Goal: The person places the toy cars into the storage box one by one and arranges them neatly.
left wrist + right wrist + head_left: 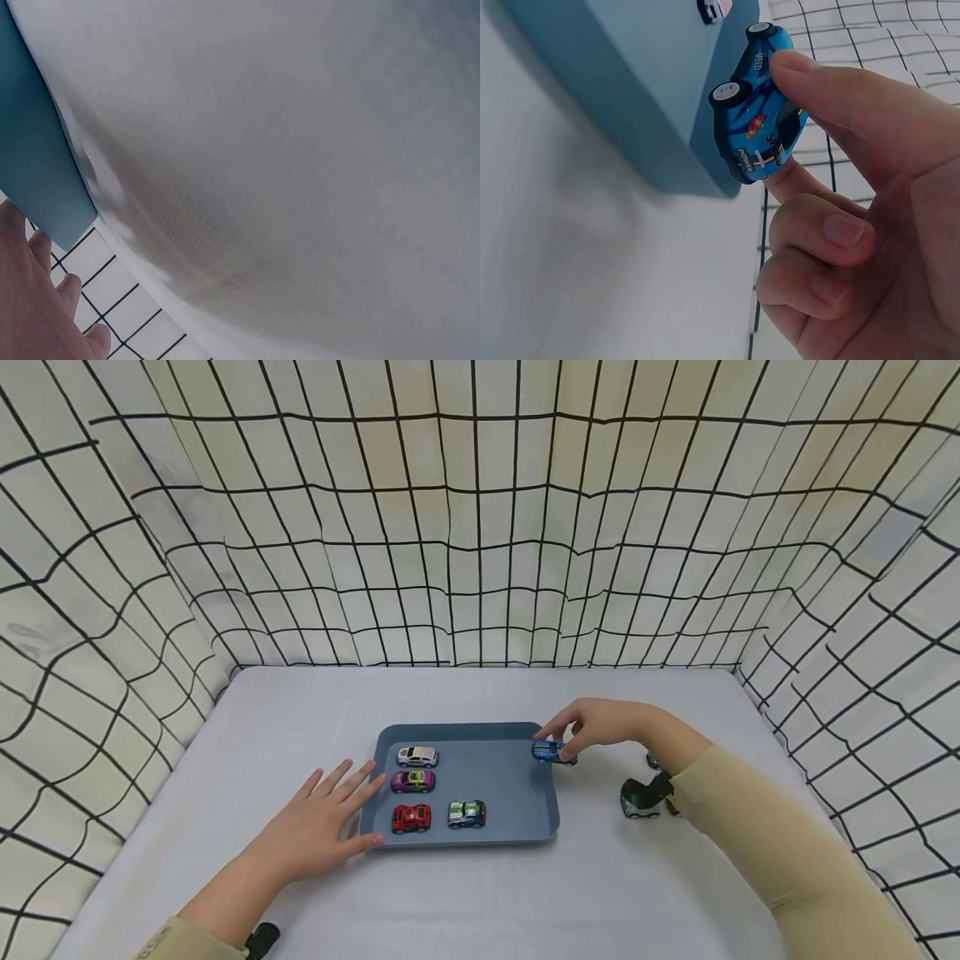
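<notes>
A blue toy car (754,112) is pinched between the thumb and fingers of my right hand (600,722), at the right rim of the blue-grey tray (510,785). In the right wrist view the car is tilted and its side lettering shows. My left hand (322,822) is spread with straight fingers at the tray's left edge; whether it touches the rim I cannot tell. Inside the tray stand a white toy car (417,757), a purple-and-yellow toy car (412,781), a red toy car (411,818) and a green-and-white toy car (467,814).
Right of the tray, a dark green toy car (639,800) and other toys stand on the white table (480,902), partly hidden by the right forearm and its wrist camera. White walls with a black grid (480,527) enclose the back and sides.
</notes>
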`<state>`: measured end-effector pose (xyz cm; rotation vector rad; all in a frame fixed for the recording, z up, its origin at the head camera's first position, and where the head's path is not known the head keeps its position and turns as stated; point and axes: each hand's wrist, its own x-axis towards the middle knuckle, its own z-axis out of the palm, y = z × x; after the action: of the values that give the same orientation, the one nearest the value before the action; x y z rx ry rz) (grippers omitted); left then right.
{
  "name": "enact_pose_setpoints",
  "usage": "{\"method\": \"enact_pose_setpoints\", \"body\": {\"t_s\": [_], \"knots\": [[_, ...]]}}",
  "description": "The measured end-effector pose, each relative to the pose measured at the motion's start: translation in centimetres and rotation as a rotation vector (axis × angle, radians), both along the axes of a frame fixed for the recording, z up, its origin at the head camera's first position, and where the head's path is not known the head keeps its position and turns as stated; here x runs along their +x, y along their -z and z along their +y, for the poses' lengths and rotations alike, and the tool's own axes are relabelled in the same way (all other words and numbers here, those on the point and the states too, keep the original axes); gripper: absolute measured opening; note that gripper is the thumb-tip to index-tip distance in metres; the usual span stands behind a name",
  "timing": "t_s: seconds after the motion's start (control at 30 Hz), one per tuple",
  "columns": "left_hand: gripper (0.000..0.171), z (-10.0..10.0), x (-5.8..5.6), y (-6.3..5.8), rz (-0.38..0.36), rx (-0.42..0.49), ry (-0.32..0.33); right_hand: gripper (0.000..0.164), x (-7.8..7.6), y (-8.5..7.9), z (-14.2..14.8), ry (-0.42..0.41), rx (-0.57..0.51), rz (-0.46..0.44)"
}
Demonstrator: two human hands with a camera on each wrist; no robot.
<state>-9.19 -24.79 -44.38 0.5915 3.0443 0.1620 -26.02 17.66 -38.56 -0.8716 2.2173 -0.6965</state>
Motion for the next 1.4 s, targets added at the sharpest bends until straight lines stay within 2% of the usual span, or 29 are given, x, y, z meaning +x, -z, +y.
{"method": "enact_pose_setpoints", "body": {"t_s": [0.37,0.57,0.73,0.9,1.23,1.4], "knots": [[0.087,0.0,0.0,0.0,0.004,-0.007,-0.003,0.039,0.1,0.2,-7.0,-0.089,0.001,-0.005],[0.089,0.0,-0.1,0.2,0.002,-0.016,-0.007,0.039,0.2,0.6,-9.8,-0.138,-0.049,-0.004],[0.089,0.1,-0.1,0.2,0.001,-0.018,-0.007,0.040,0.2,0.8,-11.1,-0.141,-0.053,0.002],[0.088,0.1,-0.1,0.1,0.003,-0.020,-0.007,0.041,0.1,1.9,-12.1,-0.142,-0.039,0.010],[0.087,0.1,0.0,0.1,0.007,-0.018,-0.008,0.040,0.3,4.4,-13.6,-0.130,0.045,0.050],[0.087,0.0,0.0,0.1,0.006,-0.013,-0.010,0.040,0.6,4.9,-13.9,-0.122,0.091,0.082]]}}
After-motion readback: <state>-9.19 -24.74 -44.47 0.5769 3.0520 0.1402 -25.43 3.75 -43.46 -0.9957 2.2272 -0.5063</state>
